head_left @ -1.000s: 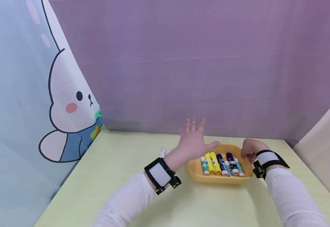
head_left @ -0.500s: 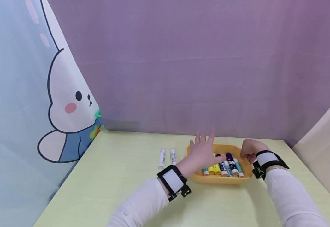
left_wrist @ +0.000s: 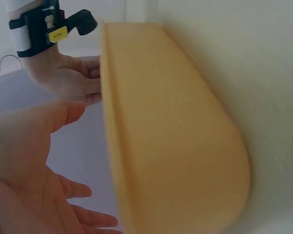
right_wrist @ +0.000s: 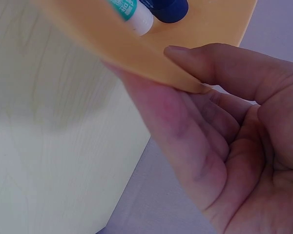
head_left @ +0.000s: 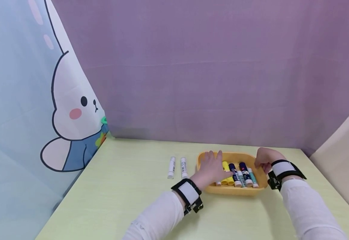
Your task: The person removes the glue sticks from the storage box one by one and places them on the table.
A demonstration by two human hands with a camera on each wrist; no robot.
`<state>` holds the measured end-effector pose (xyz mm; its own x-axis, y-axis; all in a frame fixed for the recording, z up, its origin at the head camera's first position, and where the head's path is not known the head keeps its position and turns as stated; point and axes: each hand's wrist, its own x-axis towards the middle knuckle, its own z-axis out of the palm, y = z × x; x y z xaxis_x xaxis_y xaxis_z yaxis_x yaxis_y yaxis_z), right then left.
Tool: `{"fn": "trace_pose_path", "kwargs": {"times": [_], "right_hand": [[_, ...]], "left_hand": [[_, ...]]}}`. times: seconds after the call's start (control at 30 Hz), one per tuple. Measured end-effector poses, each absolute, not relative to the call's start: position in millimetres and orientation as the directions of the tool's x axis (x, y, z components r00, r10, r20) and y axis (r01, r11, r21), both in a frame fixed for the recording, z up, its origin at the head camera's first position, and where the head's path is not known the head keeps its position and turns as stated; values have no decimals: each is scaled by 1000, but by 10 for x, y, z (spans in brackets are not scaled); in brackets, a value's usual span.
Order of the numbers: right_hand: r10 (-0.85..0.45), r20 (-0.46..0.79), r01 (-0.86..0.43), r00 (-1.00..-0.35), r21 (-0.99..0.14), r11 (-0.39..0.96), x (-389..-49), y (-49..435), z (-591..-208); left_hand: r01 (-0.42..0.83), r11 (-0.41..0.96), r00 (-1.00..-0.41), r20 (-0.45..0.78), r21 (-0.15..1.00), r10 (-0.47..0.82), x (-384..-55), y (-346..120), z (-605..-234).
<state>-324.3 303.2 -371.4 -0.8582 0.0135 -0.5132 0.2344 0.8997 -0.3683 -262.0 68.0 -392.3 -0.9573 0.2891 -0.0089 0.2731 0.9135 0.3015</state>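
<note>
The tray (head_left: 231, 191) is pinched at one end by the fingers of the right hand (head_left: 265, 159), the left hand (head_left: 211, 169) spread and empty by the other; probably light and stiff, it is best held level by both ends, lest its sticks (head_left: 245, 174) roll

Soft light leaves faint shadows on the bench (head_left: 108, 196) near the tray (head_left: 234, 191); wrist views are dimmer, its rim (right_wrist: 100, 41) blurred.
</note>
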Motion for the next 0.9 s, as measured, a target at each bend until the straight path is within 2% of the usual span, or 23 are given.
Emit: {"fn": "trace_pose_path", "kwargs": {"times": [0.2, 0.57, 0.9], "right_hand": [[25, -517, 248, -855, -368, 896, -3244, 3035, -3732], [20, -498, 233, -867, -369, 900, -3232, 3045, -3746], [15, -501, 232, -865, -374, 898, -3260, 3064, -3762]], "left_hand": [[248, 918, -961, -43, 309, 273, -2649, 683, -4052], [207, 962, -974, -57, 177, 220, -2702, 739, -4221], [122, 971, -984, -99, 205, 145, -2738, 785, -4291]]}}
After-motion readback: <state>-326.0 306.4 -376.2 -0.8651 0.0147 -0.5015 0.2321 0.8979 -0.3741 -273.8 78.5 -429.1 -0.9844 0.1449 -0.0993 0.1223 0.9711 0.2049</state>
